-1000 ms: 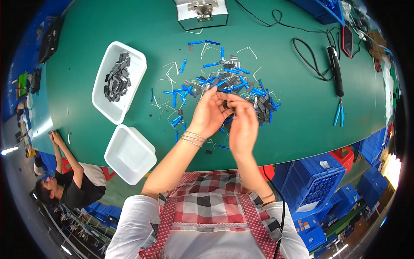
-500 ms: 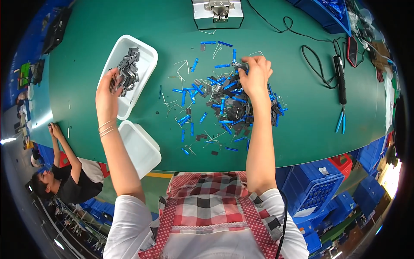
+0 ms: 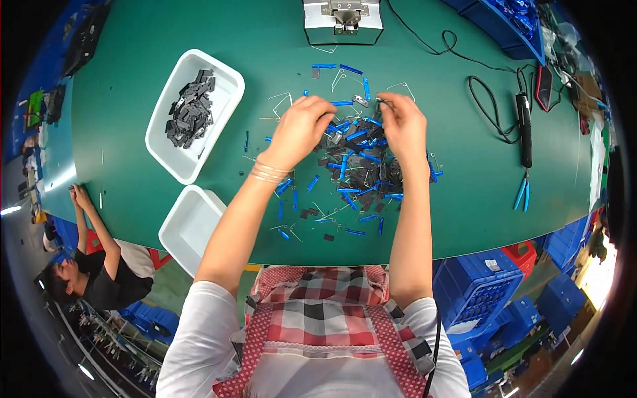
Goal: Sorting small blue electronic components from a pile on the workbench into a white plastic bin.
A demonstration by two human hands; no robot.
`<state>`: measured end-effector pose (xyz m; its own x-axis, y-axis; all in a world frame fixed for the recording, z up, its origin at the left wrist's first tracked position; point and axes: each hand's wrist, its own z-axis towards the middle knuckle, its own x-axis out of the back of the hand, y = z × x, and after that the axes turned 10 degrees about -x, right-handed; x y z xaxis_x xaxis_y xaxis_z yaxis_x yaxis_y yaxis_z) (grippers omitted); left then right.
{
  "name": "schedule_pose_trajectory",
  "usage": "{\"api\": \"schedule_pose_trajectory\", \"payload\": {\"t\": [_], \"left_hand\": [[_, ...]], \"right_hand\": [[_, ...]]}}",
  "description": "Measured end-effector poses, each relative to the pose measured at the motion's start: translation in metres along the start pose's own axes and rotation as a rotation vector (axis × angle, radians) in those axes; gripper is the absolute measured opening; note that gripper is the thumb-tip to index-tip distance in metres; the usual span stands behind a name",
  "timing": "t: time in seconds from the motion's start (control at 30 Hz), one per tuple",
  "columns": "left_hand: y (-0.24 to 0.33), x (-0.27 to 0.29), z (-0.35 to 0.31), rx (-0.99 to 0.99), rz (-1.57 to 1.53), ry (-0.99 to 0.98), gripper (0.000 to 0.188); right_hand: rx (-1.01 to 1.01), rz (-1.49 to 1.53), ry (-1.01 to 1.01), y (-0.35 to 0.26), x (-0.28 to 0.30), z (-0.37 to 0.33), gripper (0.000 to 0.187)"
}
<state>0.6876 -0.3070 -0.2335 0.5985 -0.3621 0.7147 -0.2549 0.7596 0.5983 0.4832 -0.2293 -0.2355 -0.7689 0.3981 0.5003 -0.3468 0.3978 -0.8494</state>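
My left hand (image 3: 302,129) is over the left part of a loose pile of small black pieces (image 3: 361,176) and blue strips (image 3: 343,167). Its fingers are bent together, and what they hold, if anything, is hidden. At the pile's upper right, my right hand (image 3: 406,127) pinches something small and dark at its fingertips, too small to name. Between the hands lies a small silvery piece (image 3: 360,101). Thin bent wires (image 3: 281,101) are scattered around the pile. To the left, a white tray (image 3: 229,109) holds many flat black pieces (image 3: 192,109).
A second white tray (image 3: 174,222) sits at the near left edge. A metal fixture (image 3: 342,30) stands at the far side. On the right are a corded black tool (image 3: 524,129), blue-handled pliers (image 3: 522,194) and a blue bin (image 3: 494,26). Another person (image 3: 99,265) works at far left.
My left hand has left the black pieces in the white tray and moved right to the pile. My right hand has shifted slightly right, and the silvery piece now lies apart from it.
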Motion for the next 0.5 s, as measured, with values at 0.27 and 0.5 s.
{"api": "schedule_pose_trajectory", "payload": {"t": [0.27, 0.5], "left_hand": [[0.002, 0.004, 0.007, 0.344, -0.097, -0.256, 0.01], [-0.006, 0.006, 0.038, 0.357, -0.137, 0.044, 0.015]], "right_hand": [[0.092, -0.315, -0.15, 0.003, -0.028, 0.009, 0.025], [-0.151, 0.425, -0.041, 0.014, 0.008, -0.016, 0.023]]}}
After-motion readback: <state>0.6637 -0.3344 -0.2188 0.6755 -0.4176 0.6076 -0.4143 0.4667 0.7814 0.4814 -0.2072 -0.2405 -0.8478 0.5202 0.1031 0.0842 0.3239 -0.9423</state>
